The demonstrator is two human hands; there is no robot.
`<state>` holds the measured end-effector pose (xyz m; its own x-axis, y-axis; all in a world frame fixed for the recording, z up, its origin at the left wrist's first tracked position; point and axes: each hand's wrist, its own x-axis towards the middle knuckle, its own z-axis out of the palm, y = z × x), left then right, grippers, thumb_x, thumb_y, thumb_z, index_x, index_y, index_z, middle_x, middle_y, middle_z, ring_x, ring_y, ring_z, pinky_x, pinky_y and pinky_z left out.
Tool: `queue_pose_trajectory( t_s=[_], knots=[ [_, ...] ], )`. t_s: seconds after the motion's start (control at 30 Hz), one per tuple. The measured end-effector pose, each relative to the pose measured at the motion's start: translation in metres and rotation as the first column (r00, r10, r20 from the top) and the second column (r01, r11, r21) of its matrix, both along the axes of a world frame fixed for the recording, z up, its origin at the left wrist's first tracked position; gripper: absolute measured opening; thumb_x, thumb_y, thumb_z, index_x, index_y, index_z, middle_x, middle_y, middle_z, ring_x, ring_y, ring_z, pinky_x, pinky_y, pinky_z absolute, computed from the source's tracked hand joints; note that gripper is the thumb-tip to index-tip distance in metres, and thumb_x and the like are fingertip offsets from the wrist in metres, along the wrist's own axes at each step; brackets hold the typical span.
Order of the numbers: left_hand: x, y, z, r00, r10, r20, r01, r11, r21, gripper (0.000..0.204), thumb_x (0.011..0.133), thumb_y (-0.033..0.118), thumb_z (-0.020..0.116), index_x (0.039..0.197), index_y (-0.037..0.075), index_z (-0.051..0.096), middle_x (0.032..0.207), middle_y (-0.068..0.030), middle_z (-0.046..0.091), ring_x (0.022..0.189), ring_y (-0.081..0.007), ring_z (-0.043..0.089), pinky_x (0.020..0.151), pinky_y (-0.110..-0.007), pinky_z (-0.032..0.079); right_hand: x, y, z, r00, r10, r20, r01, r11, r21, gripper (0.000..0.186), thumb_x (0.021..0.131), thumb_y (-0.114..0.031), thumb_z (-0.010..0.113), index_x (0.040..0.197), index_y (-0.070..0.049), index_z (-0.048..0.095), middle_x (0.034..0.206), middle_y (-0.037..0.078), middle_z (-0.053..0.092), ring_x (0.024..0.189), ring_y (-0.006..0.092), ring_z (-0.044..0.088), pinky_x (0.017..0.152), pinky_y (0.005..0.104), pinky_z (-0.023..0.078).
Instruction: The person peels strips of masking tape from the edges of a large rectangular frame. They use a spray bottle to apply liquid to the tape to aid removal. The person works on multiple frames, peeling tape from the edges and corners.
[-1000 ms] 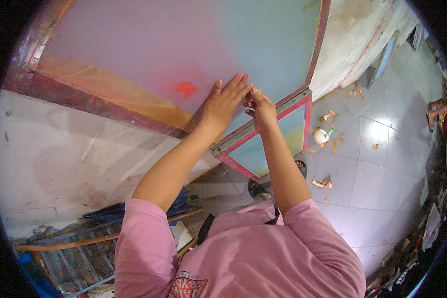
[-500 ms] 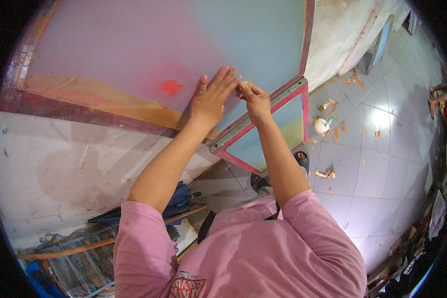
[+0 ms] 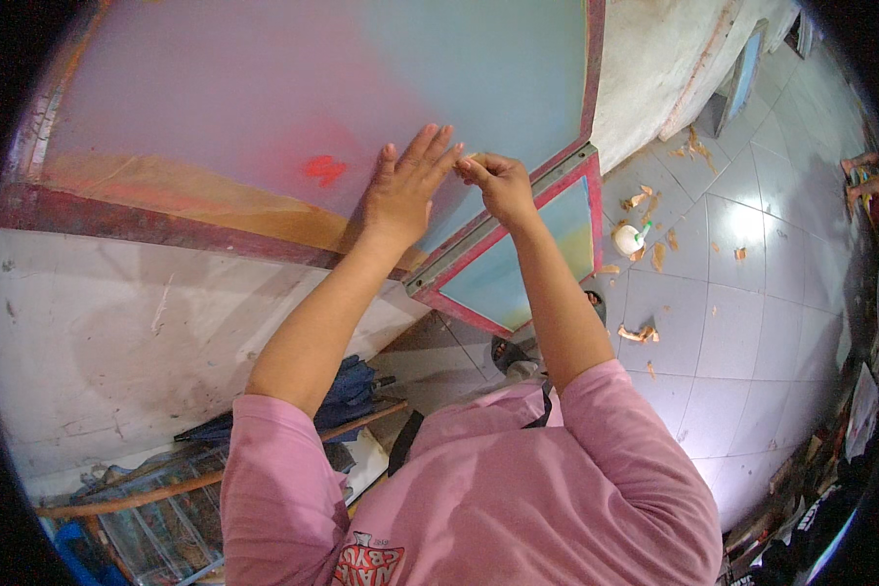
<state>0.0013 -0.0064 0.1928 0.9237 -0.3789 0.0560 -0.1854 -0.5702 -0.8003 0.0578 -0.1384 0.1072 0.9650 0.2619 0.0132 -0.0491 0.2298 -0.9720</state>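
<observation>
In front of me a large framed screen leans at a slant, its sheet pinkish on one side and pale blue on the other, with a bright red smear low on it. My left hand lies flat on the sheet, fingers spread. Just beside it, my right hand pinches a small yellowish-brown scrap close to the sheet; its kind is too small to make out. Orange-brown tape-like covering runs along the lower inner edge. Below my right hand sits a smaller red-framed panel with a grey bar.
Crumpled brown scraps litter the grey tiled floor. Among them is a white round container with a green part. A dark blue folded umbrella lies at lower left. Another person's feet show at far right.
My right hand has shifted slightly, still pinching beside the left. My left hand stays flat on the sheet. The whole view has moved a little.
</observation>
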Motion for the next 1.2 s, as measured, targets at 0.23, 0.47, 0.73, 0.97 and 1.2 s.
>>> queue_pose_trajectory(
  t_s=[0.23, 0.47, 0.73, 0.97, 1.2],
  knots=[
    [0.0, -0.002, 0.001, 0.999, -0.004, 0.038, 0.002, 0.999, 0.049, 0.087, 0.069, 0.047, 0.059, 0.139, 0.028, 0.012, 0.146, -0.001, 0.005, 0.134, -0.0228, -0.003, 0.097, -0.06, -0.011, 0.008, -0.009, 0.001, 0.993, 0.047, 0.107, -0.029, 0.986, -0.164, 0.02, 0.081, -0.022, 0.063, 0.082, -0.002, 0.066, 0.073, 0.001, 0.061, 0.068, 0.0089, 0.053, 0.063, 0.0243, 0.043],
    [-0.002, -0.004, 0.003, 0.999, 0.0, 0.037, -0.002, 0.999, 0.047, 0.085, 0.07, 0.049, 0.055, 0.139, 0.027, 0.011, 0.146, -0.0009, 0.003, 0.134, -0.0226, -0.007, 0.096, -0.06, -0.014, 0.012, -0.022, 0.01, 0.914, 0.112, 0.391, 0.086, 0.887, -0.453, 0.016, 0.079, -0.021, 0.063, 0.082, -0.006, 0.067, 0.07, 0.008, 0.06, 0.062, 0.0158, 0.054, 0.059, 0.0287, 0.043],
    [-0.001, -0.004, 0.002, 0.999, 0.01, 0.036, -0.012, 0.998, 0.06, 0.085, 0.071, 0.048, 0.055, 0.139, 0.027, 0.009, 0.146, -0.0001, 0.003, 0.134, -0.0224, -0.007, 0.096, -0.06, -0.015, 0.026, -0.03, 0.01, 0.685, 0.278, 0.673, 0.228, 0.796, -0.561, 0.011, 0.074, -0.018, 0.064, 0.081, -0.011, 0.068, 0.071, 0.011, 0.058, 0.064, 0.0283, 0.056, 0.058, 0.0346, 0.044],
    [-0.002, -0.006, 0.004, 1.0, 0.022, 0.013, -0.023, 0.999, 0.043, 0.082, 0.072, 0.046, 0.055, 0.139, 0.028, 0.01, 0.146, -0.0002, 0.003, 0.134, -0.0223, -0.007, 0.097, -0.059, -0.014, 0.032, -0.032, 0.015, 0.619, 0.466, 0.632, 0.306, 0.599, -0.74, 0.014, 0.075, -0.015, 0.056, 0.081, -0.019, 0.068, 0.074, 0.009, 0.058, 0.075, 0.0276, 0.057, 0.063, 0.0373, 0.046],
    [0.0, -0.003, 0.003, 1.0, -0.011, 0.01, 0.012, 0.999, -0.044, 0.09, 0.067, 0.039, 0.064, 0.139, 0.028, 0.011, 0.146, 0.0002, 0.006, 0.135, -0.0216, 0.002, 0.1, -0.056, 0.006, 0.034, -0.032, 0.03, 0.643, 0.6, 0.476, 0.333, 0.341, -0.879, 0.017, 0.071, -0.01, 0.055, 0.08, -0.016, 0.067, 0.082, 0.01, 0.061, 0.081, 0.0292, 0.06, 0.067, 0.0397, 0.05]
  ],
)
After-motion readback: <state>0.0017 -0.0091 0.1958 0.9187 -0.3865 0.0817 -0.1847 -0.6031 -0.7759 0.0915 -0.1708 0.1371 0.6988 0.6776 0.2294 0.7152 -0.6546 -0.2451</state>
